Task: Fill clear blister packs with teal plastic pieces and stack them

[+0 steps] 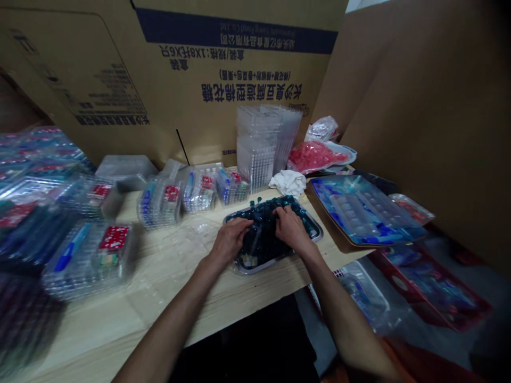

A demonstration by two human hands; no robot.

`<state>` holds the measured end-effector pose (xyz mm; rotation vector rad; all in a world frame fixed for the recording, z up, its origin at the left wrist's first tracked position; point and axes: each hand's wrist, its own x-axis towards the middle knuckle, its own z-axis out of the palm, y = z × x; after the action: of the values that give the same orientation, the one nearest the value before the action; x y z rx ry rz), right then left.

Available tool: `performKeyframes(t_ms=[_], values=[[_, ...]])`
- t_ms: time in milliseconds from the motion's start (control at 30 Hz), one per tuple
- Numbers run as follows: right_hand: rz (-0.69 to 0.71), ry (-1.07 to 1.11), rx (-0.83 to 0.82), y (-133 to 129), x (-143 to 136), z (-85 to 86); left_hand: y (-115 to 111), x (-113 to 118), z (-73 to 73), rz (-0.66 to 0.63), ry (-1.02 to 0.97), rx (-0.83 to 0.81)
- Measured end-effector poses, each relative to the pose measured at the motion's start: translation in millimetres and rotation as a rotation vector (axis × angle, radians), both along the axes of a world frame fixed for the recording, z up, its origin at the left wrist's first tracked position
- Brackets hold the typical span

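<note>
A shallow tray (275, 261) full of small dark teal, shiny cube-like pieces (261, 229) lies on the wooden table. My left hand (232, 235) is over the tray's left side, thumb and fingers drawn together; whatever may be between them is too small to make out. On the right side of the pile, my right hand (290, 227) has its fingers curled in among the pieces, and the fingertips are partly hidden. A few loose pieces (255, 201) sit by the tray's far edge.
Clear plastic packs with red cards (160, 201) stand along the left and back. Behind the tray are stacked clear trays (257, 143), a white cloth (288, 182) and a bag of red pieces (317, 156). A blue-lined box (359, 207) stands right; a large carton (179, 80) walls the back.
</note>
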<state>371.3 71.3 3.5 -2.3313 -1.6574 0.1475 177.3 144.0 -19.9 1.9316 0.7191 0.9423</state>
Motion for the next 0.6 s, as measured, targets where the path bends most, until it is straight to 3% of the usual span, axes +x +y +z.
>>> performKeyframes(t_ms=[100, 200, 367, 467, 533, 600], values=[[-0.005, 0.042, 0.052, 2, 3, -4.3, 4, 1, -5.8, -0.029, 0.012, 0.022], [-0.049, 0.061, 0.104, 2, 2, -6.8, 10, 0, -17.2, -0.103, 0.049, 0.144], [-0.115, 0.024, 0.068, 7, -5, -5.5, 15, -1, -31.0, -0.120, 0.053, 0.200], [-0.128, 0.027, 0.056, 12, -2, -4.8, 15, -6, -23.2, -0.136, 0.036, 0.067], [-0.133, 0.053, 0.107, 11, 3, -6.1, 11, -16, -11.1, -0.062, -0.003, -0.019], [-0.143, 0.073, 0.190, 8, 10, -8.5, 1, -32, 2.1, 0.020, 0.030, 0.013]])
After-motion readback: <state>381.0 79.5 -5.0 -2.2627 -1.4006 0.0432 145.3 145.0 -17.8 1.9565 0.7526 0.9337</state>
